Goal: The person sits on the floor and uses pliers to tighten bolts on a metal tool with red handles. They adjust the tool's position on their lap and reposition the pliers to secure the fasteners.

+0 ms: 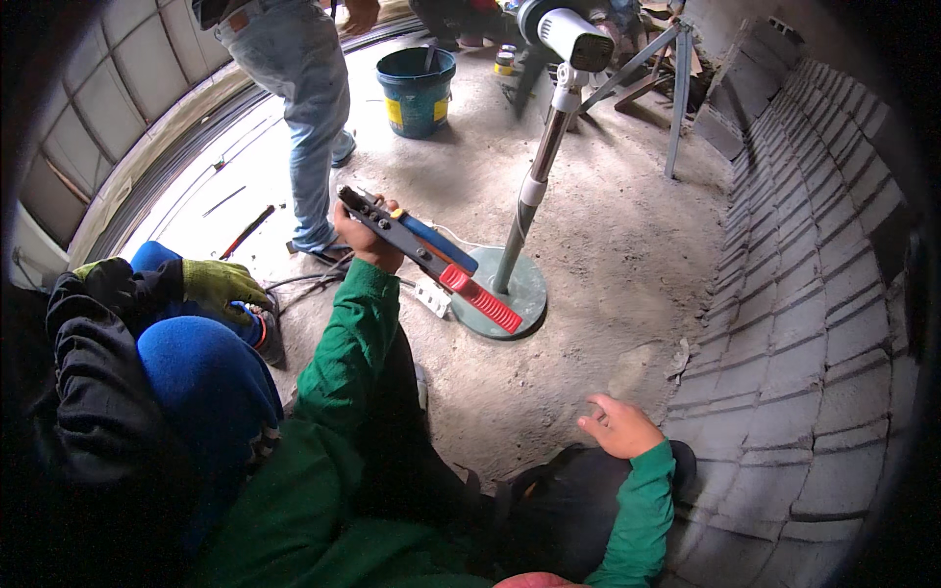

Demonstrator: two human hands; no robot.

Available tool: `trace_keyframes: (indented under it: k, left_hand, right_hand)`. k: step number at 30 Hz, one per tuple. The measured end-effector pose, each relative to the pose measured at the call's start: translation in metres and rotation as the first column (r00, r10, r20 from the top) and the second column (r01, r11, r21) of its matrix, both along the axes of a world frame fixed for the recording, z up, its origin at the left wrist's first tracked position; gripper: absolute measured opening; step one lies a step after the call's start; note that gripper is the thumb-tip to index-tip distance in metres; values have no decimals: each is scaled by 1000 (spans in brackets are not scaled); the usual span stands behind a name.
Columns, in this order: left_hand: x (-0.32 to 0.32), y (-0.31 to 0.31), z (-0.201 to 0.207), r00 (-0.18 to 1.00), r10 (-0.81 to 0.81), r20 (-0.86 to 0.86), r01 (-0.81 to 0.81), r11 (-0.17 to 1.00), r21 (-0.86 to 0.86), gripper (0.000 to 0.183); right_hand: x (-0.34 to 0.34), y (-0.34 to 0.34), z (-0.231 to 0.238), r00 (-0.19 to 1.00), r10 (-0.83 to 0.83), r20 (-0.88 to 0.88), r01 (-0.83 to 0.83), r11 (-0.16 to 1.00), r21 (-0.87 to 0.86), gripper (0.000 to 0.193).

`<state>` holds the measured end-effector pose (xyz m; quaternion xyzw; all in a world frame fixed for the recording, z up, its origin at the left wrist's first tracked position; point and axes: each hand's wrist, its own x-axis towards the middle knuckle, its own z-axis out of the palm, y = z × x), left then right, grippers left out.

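In my left hand [372, 241], out in front at left of centre, is a plier-like hand tool [427, 257]. It has a dark bolted metal body, a red ribbed grip pointing down to the right and a blue and yellow grip beside it. My fingers wrap its dark end, and its exact kind is unclear. Below it, a pedestal fan [527, 220] stands on a round green base [524, 312], with a white power strip [432, 298] alongside. My right hand [622, 428] hovers over my dark-clad knee near the wall, fingers loosely bent and apart, holding nothing.
Close on my left crouches a co-worker in a blue head covering [206, 363] and a green glove [218, 292]. Another person in jeans [309, 108] stands ahead. Beyond are a dark bucket [416, 93] and a metal trestle [676, 108]. A block wall [804, 333] runs along the right.
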<state>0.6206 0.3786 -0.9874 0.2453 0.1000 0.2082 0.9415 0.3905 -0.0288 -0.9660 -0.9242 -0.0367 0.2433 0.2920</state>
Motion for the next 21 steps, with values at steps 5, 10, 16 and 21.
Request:
trace_keyframes:
  k: [5, 10, 16, 21]
  left_hand:
    - [2, 4, -7, 1000, 18, -2, -18, 1000, -18, 47]
    - [-4, 2, 2, 999, 14, -41, -15, 1000, -18, 45]
    - [-4, 5, 4, 999, 32, 12, -32, 999, -32, 44]
    - [7, 12, -16, 999, 29, -45, -32, 998, -50, 53]
  right_hand:
    - [-1, -3, -2, 999, -26, -28, 25, 999, -19, 56]
    - [-2, -4, -2, 1000, -13, -12, 13, 1000, -16, 57]
    - [-2, -2, -5, 1000, -10, -1, 10, 1000, -13, 56]
    - [0, -2, -6, 1000, 7, -13, -7, 1000, -20, 55]
